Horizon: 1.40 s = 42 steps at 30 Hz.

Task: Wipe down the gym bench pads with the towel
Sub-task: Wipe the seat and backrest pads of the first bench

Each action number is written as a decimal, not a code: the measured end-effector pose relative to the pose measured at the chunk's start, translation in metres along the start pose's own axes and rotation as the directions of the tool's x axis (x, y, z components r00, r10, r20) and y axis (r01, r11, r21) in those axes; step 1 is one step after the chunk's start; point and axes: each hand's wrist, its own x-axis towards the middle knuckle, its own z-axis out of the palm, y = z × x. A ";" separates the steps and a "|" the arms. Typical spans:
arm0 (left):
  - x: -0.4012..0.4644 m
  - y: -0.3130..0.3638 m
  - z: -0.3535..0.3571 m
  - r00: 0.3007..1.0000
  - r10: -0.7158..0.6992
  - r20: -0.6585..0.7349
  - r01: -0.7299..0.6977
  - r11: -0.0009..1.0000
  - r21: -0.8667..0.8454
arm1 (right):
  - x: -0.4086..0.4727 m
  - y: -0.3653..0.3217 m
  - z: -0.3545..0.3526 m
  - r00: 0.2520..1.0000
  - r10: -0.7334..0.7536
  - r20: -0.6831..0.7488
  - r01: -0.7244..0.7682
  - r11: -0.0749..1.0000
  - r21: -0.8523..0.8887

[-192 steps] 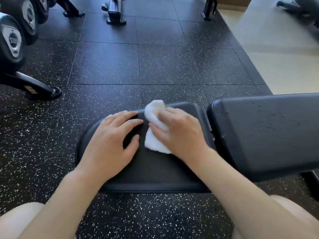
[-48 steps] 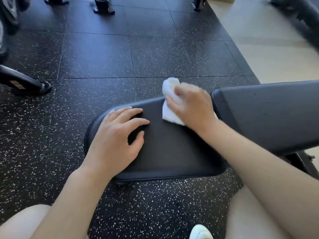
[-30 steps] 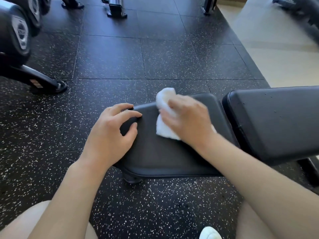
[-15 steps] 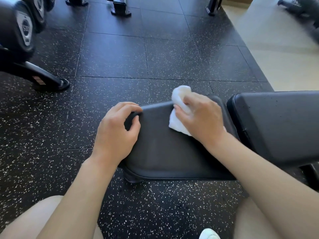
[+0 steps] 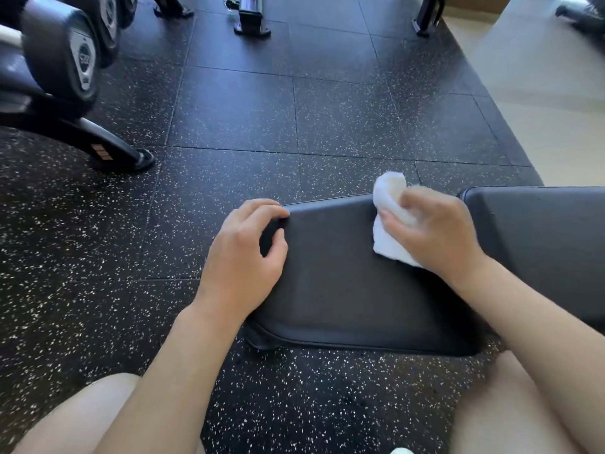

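The right grip (image 5: 435, 231) is curled round the bunched white towel (image 5: 389, 221), pressing it onto the far right corner of the seat pad (image 5: 347, 283). Just right of that grip, across a narrow gap, lies the back pad (image 5: 543, 237), its long axis running on rightward; the right hand is plainly the nearer one for it. Well left of the towel, the left grip (image 5: 245, 253) holds nothing, fingers hooked over the seat pad's left edge, steadying it

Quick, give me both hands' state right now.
Left hand: grips the seat pad edge.
Right hand: holds the towel on the pad.
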 end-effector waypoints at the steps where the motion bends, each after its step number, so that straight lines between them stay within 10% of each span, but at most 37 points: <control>1: 0.001 0.000 0.001 1.000 -0.022 -0.010 0.022 1.000 -0.007 | 0.010 -0.006 0.009 0.999 0.027 -0.028 -0.029 0.998 -0.056; 6: 0.007 0.002 0.004 0.984 -0.163 -0.077 0.159 0.986 -0.056 | 0.018 -0.099 0.042 0.991 -0.127 -0.051 0.117 0.979 -0.167; 11: 0.008 0.002 0.005 0.982 -0.177 -0.068 0.174 0.984 -0.043 | -0.048 -0.097 0.021 0.952 -0.303 -0.036 0.305 0.946 0.113; 20: 0.002 0.014 0.016 0.999 0.002 0.040 -0.008 0.992 0.127 | -0.003 0.036 -0.005 0.986 0.158 -0.057 -0.153 0.985 0.082; 27: 0.006 0.023 0.019 0.998 0.002 0.063 -0.014 0.983 0.182 | 0.028 0.027 0.004 0.983 0.173 -0.061 -0.170 0.984 0.056; 37: 0.008 0.026 0.025 0.999 0.006 0.051 -0.018 0.971 0.240 | -0.048 0.008 -0.016 0.970 -0.244 -0.013 0.244 0.964 0.104; 42: 0.009 0.035 0.040 0.995 0.046 0.088 -0.073 0.940 0.333 | 0.042 0.005 0.015 1.000 0.004 -0.017 -0.003 0.999 0.052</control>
